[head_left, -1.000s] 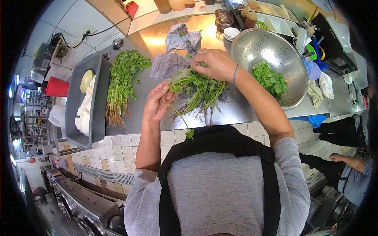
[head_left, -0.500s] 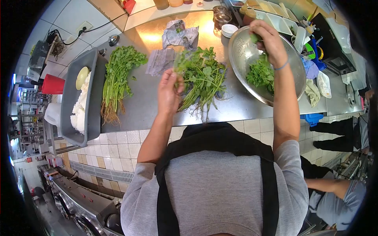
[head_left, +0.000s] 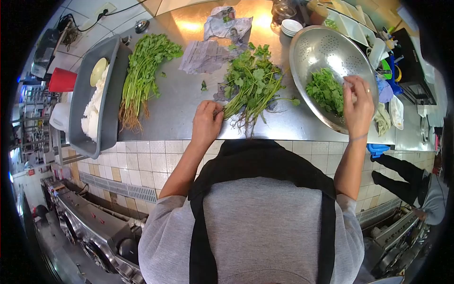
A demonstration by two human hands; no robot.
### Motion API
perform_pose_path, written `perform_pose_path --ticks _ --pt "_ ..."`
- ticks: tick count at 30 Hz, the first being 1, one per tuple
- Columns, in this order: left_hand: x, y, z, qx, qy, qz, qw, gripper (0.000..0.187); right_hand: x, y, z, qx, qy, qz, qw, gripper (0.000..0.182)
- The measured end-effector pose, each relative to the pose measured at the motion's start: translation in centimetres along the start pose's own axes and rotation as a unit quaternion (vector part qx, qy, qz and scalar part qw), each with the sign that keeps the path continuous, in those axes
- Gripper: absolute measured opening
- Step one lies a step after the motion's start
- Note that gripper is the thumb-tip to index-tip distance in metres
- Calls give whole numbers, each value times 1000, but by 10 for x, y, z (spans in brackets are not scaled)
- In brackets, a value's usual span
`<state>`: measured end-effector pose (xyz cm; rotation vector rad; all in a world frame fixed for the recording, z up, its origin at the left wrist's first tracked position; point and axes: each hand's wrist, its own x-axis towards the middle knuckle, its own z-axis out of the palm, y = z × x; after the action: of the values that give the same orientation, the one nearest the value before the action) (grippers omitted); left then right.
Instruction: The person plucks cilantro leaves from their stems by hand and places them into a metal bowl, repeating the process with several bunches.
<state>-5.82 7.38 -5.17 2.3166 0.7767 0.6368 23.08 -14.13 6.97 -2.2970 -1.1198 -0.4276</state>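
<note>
My left hand (head_left: 207, 123) rests at the table edge against the root end of a loose heap of cilantro (head_left: 255, 80). Its fingers are curled together, and what they hold, if anything, is hidden. My right hand (head_left: 358, 105) is over the near right rim of a metal colander (head_left: 331, 49), its bent fingers apart beside the picked green leaves (head_left: 325, 90) inside. No leaf shows in that hand. Further left lies a second bunch of cilantro (head_left: 144, 73), its roots toward me.
Crumpled paper (head_left: 203, 57) lies behind the heap. A grey tub (head_left: 111, 94) with white contents and a yellowish bowl (head_left: 98, 71) stands at the left. Small white dishes (head_left: 291, 27) are behind the colander. Another person (head_left: 432, 196) is at the far right.
My left hand has come down from above the heap to its root end, and the sprig it held up is no longer visible there. My right hand has lowered to the colander's near right side.
</note>
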Motion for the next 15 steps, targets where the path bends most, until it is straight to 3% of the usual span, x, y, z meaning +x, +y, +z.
perform_pose_path --ticks 2,4,6,10,12,13,15 --pt "-6 -7 2 18 -22 -11 1000 17 -14 -24 3 104 16 -91 990 13" --pt "-5 2 7 34 -10 6 999 18 -27 -50 21 181 -74 -143 970 13" --pt "-2 6 15 80 6 47 996 19 -42 -72 48 207 -184 -149 949 13" --pt "5 3 21 95 9 43 995 18 -53 -86 95 190 -208 -212 936 16" --pt "11 5 11 -88 4 -83 993 14 -53 -87 103 173 -203 -223 938 17" --pt "12 -2 10 -87 4 -83 993 14 -53 -87 105 173 -196 -226 939 18" --pt "18 -11 6 -212 60 -147 964 11 -52 -88 108 172 -187 -227 940 18"
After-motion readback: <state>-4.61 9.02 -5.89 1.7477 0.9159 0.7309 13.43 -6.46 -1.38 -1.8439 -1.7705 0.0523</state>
